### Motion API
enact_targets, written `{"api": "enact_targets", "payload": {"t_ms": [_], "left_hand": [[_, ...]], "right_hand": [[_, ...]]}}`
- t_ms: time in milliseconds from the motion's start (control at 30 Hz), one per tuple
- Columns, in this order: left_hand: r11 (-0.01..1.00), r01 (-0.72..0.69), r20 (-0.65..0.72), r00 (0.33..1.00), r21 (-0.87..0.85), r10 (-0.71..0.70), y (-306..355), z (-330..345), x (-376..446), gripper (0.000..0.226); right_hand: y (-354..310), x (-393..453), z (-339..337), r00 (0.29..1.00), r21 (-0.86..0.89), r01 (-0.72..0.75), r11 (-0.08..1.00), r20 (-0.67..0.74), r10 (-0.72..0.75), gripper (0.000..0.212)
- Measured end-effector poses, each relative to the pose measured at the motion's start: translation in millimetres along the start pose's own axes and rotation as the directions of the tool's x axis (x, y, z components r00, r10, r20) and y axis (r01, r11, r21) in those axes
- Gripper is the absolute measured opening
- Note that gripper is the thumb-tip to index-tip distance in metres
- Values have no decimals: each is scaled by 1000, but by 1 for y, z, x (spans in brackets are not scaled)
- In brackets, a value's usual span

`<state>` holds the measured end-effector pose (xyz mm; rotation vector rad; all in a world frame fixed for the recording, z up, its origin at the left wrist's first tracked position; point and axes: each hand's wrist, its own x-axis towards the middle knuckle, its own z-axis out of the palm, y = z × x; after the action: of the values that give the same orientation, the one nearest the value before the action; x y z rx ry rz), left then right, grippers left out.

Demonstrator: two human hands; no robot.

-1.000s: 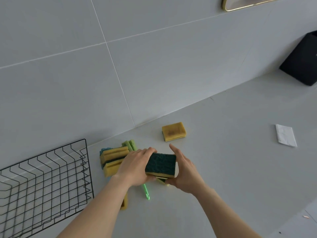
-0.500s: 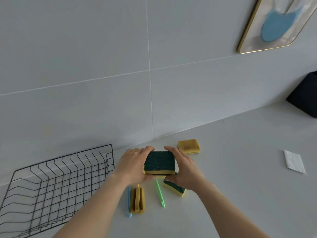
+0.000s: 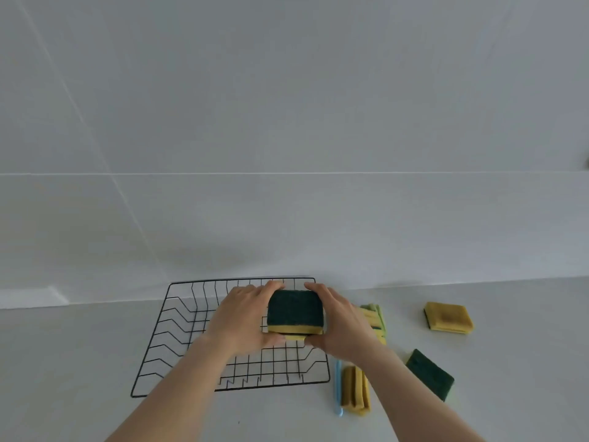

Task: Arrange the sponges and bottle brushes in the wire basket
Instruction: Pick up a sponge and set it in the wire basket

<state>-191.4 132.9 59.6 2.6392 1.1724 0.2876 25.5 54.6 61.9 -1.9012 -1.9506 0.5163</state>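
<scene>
A stack of sponges, green scouring face up with yellow foam below and a second yellow edge showing beneath, is clamped between the left hand and the right hand; each grip is closed on one end of the stack, fingers over the far edge and thumbs under the near one. The stack is held above the right half of the wire basket, which appears to hold nothing yet.

For a tidy placement, the stack is best lowered level, kept squeezed evenly so the lower sponge is not dropped crooked, and set against one basket wall so that room is left for the rest. The zigzag wires of the floor may catch a corner if the stack is tilted.

On the bench, to the right of the basket, more sponges are left: an upright yellow pair beside a blue brush handle, a green-faced one, a yellow one, and a group partly hidden behind the right wrist. Nothing is seen blocking the basket.
</scene>
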Motion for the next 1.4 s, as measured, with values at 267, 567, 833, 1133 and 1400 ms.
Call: {"api": "enact_targets", "payload": {"t_ms": [267,567,833,1133,1400], "left_hand": [[993,117,10,993,-35,-117,-109,-9,-42,92],[986,157,-5,988,-51,-157,-197,18,-52,94],[989,146,-44,988,-40,-147,-240,44,-40,100],[984,170,26,985,-59,-169,-259,61,-37,109],[989,134,31,991,-62,-132,-260,67,-34,99]], "right_hand": [[-75,60,72,996,-18,58,998,71,-56,101],[-104,116,140,990,-44,43,998,136,-36,97],[-101,152,186,986,-79,6,997,165,7,98],[-95,164,210,983,-97,0,995,180,18,99],[-97,166,219,985,-102,3,995,174,15,100]]}}
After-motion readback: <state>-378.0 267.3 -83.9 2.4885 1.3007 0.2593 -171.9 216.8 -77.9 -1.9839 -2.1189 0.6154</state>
